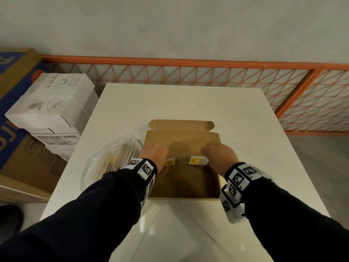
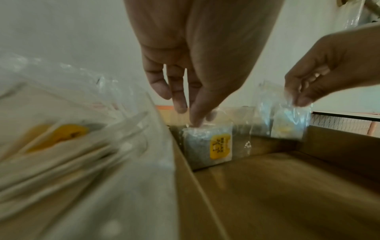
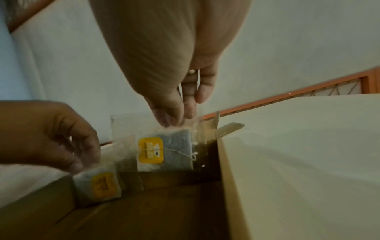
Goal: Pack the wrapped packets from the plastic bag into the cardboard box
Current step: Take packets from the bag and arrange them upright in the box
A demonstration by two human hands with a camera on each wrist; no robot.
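An open brown cardboard box [image 1: 188,188] lies in the middle of the white table. Both hands are inside it at the far end. My left hand [image 1: 156,154] pinches the top edge of a clear-wrapped packet with a yellow label [image 2: 209,146], which stands upright against the box's left wall. My right hand [image 1: 217,154] pinches the top of a second such packet [image 3: 164,152] and holds it upright near the right wall [image 3: 226,186]. A clear plastic bag [image 1: 111,159] holding several more packets lies left of the box.
The box lid [image 1: 181,125] lies open and flat on the far side. The white table [image 1: 188,103] ends at an orange wire fence [image 1: 188,72]. White photocopy paper boxes [image 1: 52,110] and a big carton [image 1: 17,129] stand left of the table.
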